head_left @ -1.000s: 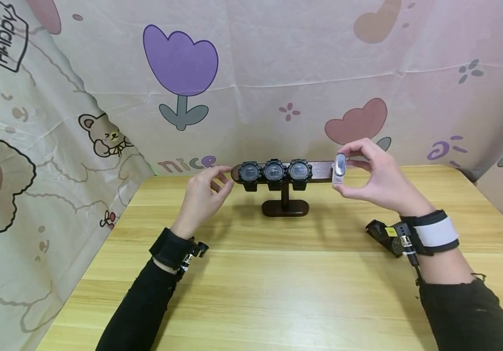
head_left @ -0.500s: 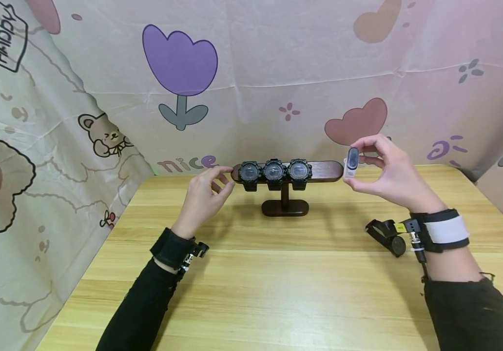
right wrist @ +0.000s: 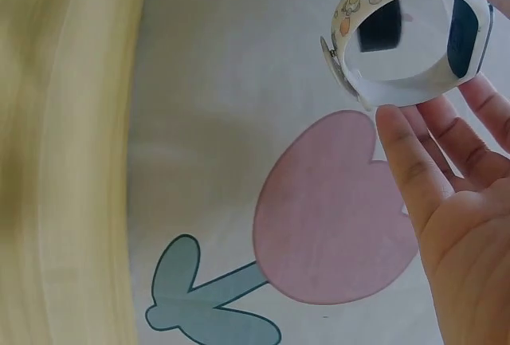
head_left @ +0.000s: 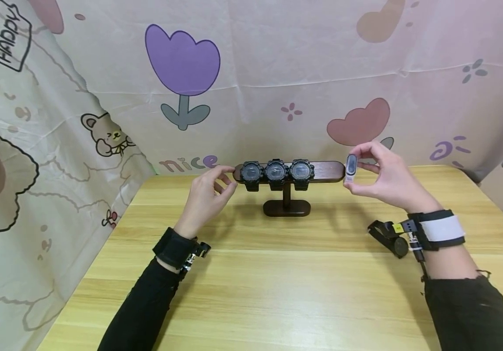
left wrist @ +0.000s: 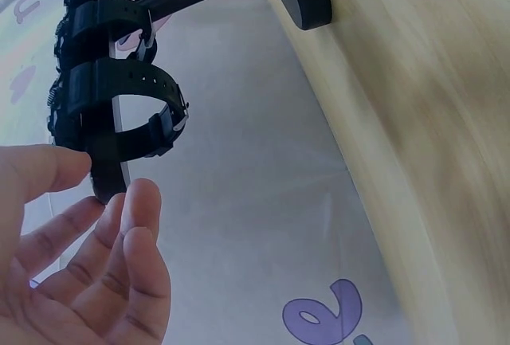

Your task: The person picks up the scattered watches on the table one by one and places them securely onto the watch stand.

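Two hands: right (head_left: pixel 387 178) pinching white watch (head_left: pixel 351 168), left (head_left: pixel 207 192) loose; "nice" (head_left: pixel 187 164) behind.

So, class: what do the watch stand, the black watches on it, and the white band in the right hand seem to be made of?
Watch stand: probably dark varnished wood, brown with a sheen.
Black watches: likely matte rubber or plastic straps, moulded and holed.
White band: apparently smooth silicone or plastic, printed with small pictures.
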`<action>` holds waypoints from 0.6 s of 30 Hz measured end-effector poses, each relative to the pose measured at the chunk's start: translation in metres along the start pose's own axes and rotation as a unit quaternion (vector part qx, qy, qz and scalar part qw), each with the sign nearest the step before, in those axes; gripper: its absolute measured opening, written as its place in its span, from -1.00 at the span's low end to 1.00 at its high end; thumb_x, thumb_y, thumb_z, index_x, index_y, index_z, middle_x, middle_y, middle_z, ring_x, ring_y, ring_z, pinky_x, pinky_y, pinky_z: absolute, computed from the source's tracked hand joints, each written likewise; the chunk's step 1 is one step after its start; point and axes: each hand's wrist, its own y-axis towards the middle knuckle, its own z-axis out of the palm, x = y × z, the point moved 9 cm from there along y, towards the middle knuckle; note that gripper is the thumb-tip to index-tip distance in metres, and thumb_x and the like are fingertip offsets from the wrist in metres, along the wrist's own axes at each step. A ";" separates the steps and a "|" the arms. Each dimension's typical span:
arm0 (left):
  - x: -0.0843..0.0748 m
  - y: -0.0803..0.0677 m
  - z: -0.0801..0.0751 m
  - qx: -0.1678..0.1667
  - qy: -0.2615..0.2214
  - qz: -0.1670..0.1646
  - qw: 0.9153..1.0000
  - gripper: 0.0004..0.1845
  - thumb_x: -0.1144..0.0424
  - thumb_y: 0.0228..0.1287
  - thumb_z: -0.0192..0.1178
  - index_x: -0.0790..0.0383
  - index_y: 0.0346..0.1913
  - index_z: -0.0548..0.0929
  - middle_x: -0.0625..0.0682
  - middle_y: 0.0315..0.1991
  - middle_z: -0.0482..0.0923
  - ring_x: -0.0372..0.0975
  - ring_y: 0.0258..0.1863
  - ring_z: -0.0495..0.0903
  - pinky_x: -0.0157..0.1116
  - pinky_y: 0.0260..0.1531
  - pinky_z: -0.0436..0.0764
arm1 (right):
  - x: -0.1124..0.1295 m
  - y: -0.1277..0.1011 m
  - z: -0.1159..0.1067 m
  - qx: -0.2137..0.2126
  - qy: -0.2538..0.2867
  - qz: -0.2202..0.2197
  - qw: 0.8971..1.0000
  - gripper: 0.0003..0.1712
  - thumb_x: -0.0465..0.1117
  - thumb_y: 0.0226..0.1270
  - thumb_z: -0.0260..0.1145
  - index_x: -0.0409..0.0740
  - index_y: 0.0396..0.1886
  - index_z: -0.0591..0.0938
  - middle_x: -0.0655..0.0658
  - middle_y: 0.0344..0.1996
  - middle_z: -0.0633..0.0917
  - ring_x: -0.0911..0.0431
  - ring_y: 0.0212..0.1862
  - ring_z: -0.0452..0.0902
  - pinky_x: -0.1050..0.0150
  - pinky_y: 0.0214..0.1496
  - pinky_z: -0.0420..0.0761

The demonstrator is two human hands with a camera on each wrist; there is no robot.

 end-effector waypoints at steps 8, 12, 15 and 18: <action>0.000 0.002 0.002 0.004 -0.001 0.002 1.000 -0.65 0.30 0.45 0.36 0.24 0.24 0.71 0.12 -0.21 0.77 -0.14 -0.44 0.76 -0.30 -0.43 0.63 | -0.004 0.003 0.002 0.010 -0.014 -0.003 1.000 -0.20 -0.55 -0.09 0.68 -0.27 0.20 0.54 0.00 0.10 0.56 0.39 0.15 0.52 0.69 0.21 0.54; 0.000 0.002 0.002 0.004 -0.003 0.001 1.000 -0.64 0.30 0.45 0.36 0.23 0.24 0.70 0.11 -0.21 0.77 -0.15 -0.44 0.76 -0.29 -0.43 0.63 | -0.003 0.006 0.003 0.024 -0.028 -0.010 0.999 -0.20 -0.52 -0.08 0.70 -0.27 0.19 0.53 -0.04 0.11 0.57 0.45 0.12 0.52 0.72 0.21 0.52; 0.001 0.001 0.002 0.006 -0.005 0.000 1.000 -0.64 0.30 0.44 0.36 0.23 0.25 0.69 0.11 -0.21 0.77 -0.14 -0.44 0.75 -0.28 -0.42 0.64 | -0.001 0.009 0.006 0.034 -0.035 -0.015 0.999 -0.23 -0.49 -0.06 0.70 -0.25 0.17 0.53 -0.05 0.09 0.59 0.43 0.11 0.55 0.72 0.22 0.51; 0.001 0.001 0.003 0.009 -0.006 -0.002 1.000 -0.64 0.29 0.44 0.36 0.23 0.25 0.69 0.11 -0.21 0.77 -0.15 -0.44 0.75 -0.28 -0.42 0.64 | 0.000 0.011 0.010 0.040 -0.038 -0.021 0.998 -0.24 -0.50 -0.07 0.70 -0.24 0.15 0.53 -0.06 0.06 0.60 0.34 0.12 0.59 0.69 0.24 0.53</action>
